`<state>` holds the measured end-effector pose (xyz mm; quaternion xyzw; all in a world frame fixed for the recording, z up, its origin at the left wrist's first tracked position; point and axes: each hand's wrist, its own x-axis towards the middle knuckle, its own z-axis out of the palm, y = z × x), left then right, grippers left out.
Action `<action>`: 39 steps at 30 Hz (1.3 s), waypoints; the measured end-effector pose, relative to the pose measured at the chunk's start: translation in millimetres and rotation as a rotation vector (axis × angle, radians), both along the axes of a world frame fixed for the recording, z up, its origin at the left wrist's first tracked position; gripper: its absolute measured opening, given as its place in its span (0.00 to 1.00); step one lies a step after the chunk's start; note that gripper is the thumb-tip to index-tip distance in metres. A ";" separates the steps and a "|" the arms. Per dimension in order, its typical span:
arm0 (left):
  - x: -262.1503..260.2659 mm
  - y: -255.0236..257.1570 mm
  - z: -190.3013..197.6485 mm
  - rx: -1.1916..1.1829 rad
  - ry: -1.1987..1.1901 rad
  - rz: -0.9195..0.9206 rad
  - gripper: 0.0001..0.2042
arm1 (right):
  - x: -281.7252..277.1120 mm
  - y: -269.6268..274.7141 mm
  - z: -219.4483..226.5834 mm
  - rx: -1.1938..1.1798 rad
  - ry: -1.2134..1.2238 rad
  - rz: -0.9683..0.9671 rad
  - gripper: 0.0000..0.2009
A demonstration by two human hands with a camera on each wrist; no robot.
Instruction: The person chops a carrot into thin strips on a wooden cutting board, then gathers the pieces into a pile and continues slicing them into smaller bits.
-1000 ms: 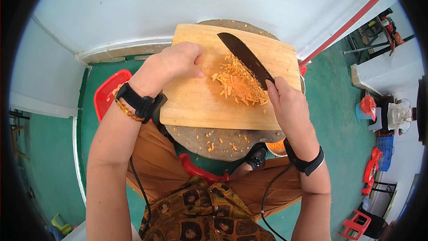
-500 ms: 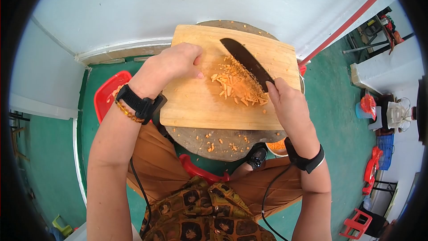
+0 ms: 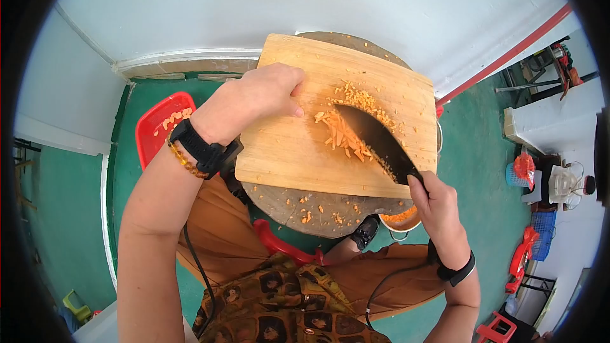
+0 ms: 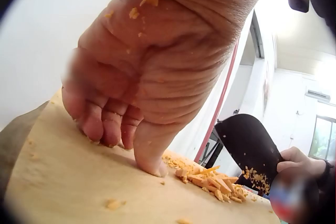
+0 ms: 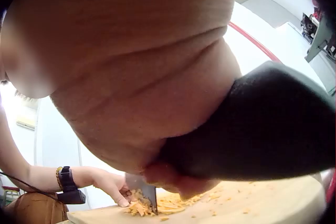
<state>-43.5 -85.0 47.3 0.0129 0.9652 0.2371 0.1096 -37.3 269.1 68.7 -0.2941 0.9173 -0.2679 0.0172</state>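
My right hand [image 3: 438,206] grips the handle of a kitchen knife [image 3: 384,146] with a wide black blade. That blade lies across a heap of chopped carrot on the wooden cutting board [image 3: 273,165]. Carrot strips [image 3: 340,134] are on its near left side, and finer carrot bits [image 3: 363,98] are spread beyond it. Small crumbs cling to the blade [image 4: 249,140] in the left wrist view. At the board's left part, my left hand [image 3: 270,92] rests its bent fingertips and thumb on the wood, beside the strips and holding nothing. Several carrot flecks stick to its palm.
Under the board stands a round wooden block [image 3: 286,206] strewn with carrot crumbs. A red basin [image 3: 145,133] with pieces in it sits on the floor at left. Near the right knee is a pot [image 3: 410,223] of orange bits. A white wall [image 3: 241,13] rises behind the board.
The right hand has drawn the knife toward the body, from the heap's far right side to across its middle. Fine bits now show beyond the blade. The left hand keeps its place on the board.
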 end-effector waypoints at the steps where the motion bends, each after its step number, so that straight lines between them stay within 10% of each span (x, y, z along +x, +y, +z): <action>1: -0.1 0.3 0.6 0.003 -0.006 -0.001 0.18 | -4.2 3.3 -3.9 0.027 0.045 0.082 0.08; 4: 0.0 -0.7 -1.1 0.022 0.027 -0.014 0.18 | -15.2 6.4 -13.5 0.107 0.166 0.270 0.09; 39: -2.7 0.3 3.2 0.010 0.014 -0.030 0.17 | -26.0 -70.2 -13.0 -0.014 0.071 -0.059 0.08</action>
